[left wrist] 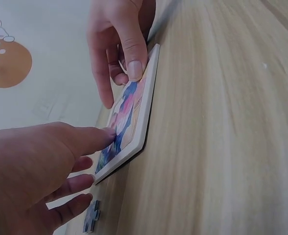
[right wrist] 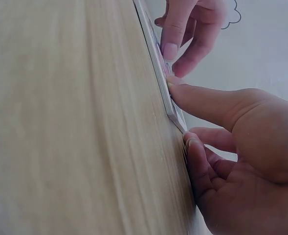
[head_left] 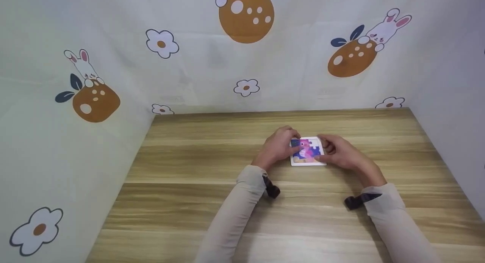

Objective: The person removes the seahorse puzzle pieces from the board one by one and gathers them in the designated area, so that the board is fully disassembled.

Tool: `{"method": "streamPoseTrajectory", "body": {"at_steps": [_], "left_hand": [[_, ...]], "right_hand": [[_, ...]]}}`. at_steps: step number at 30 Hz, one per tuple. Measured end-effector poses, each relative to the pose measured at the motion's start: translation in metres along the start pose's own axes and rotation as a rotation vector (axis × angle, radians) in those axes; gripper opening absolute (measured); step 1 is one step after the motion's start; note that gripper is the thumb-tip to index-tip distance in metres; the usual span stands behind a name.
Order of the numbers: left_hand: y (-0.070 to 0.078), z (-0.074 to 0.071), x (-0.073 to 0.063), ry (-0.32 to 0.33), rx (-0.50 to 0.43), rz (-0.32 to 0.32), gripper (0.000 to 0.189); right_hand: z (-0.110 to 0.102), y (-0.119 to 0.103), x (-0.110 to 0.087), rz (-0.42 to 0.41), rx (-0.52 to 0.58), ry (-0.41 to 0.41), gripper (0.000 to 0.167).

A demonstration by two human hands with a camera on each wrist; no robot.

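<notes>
Left hand [head_left: 279,144] and right hand [head_left: 341,152] holding a puzzle [head_left: 307,154]
It sits on the bench [head_left: 182,202], gripped at opposite sides (thumbs on top); a loose piece [left wrist: 91,216] lies near the left fingers.

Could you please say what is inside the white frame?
Pink and blue puzzle pieces, plus a white gap; whatever the left hand and right hand cover is hidden.
</notes>
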State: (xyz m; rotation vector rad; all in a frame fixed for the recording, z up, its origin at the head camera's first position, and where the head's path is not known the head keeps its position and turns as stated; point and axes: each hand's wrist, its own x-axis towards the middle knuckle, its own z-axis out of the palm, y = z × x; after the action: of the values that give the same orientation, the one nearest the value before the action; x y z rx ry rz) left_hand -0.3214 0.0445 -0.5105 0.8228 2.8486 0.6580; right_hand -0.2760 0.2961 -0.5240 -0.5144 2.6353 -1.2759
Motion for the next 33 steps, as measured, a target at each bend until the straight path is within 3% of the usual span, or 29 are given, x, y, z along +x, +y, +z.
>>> {"method": "streamPoseTrajectory", "body": {"at_steps": [20,33], "left_hand": [[0.006,-0.005,0.012,-0.042,-0.091,-0.103,0.028],[0.007,-0.003,0.011,-0.029,-0.059,-0.069,0.031]], "right_hand": [[-0.001,-0.001,0.0,0.016,-0.016,-0.003,0.078],[0.001,0.0,0.001,-0.006,0.012,0.01,0.073]]}}
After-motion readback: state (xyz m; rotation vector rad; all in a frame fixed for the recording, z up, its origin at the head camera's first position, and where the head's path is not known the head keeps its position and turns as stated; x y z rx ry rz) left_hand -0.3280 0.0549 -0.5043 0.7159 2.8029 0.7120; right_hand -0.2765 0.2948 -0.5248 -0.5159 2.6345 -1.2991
